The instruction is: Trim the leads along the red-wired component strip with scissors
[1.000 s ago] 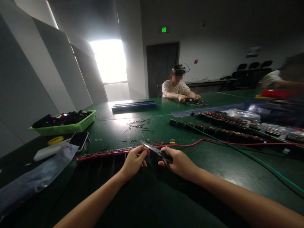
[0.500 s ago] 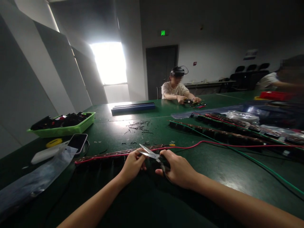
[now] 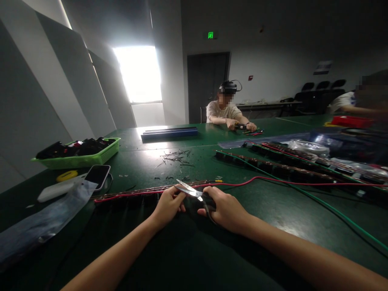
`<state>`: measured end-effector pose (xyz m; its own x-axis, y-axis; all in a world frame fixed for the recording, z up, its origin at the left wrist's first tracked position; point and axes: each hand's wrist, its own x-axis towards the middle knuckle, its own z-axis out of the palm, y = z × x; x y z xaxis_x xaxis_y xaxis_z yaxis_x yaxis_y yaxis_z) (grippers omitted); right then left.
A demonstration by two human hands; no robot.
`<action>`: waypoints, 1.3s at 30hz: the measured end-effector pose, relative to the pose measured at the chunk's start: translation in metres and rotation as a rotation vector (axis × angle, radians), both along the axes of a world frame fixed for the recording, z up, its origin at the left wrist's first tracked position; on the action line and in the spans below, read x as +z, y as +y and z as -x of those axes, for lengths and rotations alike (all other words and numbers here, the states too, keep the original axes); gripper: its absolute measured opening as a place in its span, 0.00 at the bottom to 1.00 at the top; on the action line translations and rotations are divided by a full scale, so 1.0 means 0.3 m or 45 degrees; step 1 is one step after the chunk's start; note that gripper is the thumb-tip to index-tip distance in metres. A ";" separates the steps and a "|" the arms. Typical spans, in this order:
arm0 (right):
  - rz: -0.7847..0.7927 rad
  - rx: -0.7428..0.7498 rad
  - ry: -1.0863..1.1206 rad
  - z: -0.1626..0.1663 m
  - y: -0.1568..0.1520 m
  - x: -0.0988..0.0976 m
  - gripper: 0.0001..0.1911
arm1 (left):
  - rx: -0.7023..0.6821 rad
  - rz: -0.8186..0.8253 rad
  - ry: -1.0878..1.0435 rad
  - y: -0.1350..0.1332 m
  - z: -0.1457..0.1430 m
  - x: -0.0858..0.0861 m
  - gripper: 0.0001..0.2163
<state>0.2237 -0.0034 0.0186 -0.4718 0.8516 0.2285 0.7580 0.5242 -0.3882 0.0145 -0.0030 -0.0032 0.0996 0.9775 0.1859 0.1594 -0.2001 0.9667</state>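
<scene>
My right hand (image 3: 226,208) is closed round the dark handles of a pair of scissors (image 3: 190,190), whose silver blades point left. My left hand (image 3: 168,204) pinches a long strip of dark components (image 3: 127,196) with a red wire (image 3: 257,182) along it, just under the blade tips. The strip lies across the green table (image 3: 194,250) from left to centre, and the red wire runs on to the right.
A green basket (image 3: 80,157) of dark parts, a phone (image 3: 97,176), a yellow tape roll (image 3: 66,176) and a plastic bag (image 3: 45,220) lie left. Wire clippings (image 3: 176,157) and a blue bar (image 3: 169,133) sit ahead. More strips (image 3: 287,169) and a green wire (image 3: 333,210) lie right. Another person (image 3: 226,111) sits opposite.
Both hands stay together on the strip and scissors, with only a slight shift; the camera view has tilted a little.
</scene>
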 end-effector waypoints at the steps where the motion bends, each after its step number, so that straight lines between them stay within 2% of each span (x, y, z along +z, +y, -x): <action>1: 0.003 0.003 -0.002 0.000 0.001 0.001 0.25 | 0.004 0.002 -0.002 0.000 0.000 0.001 0.09; 29: -0.033 0.048 -0.033 -0.005 0.013 -0.005 0.25 | 0.010 -0.010 -0.014 -0.009 -0.001 0.012 0.09; 34: -0.026 0.077 0.016 -0.009 0.022 -0.012 0.25 | 0.000 -0.019 -0.006 -0.005 0.002 0.003 0.10; 39: 0.027 0.107 0.153 -0.018 0.042 -0.016 0.20 | -0.050 -0.062 0.021 0.002 0.008 -0.007 0.11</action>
<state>0.2290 0.0093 0.0138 -0.5123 0.8153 0.2700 0.6590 0.5748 -0.4851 0.0120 -0.0023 -0.0052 0.1413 0.9626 0.2310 0.1667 -0.2531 0.9530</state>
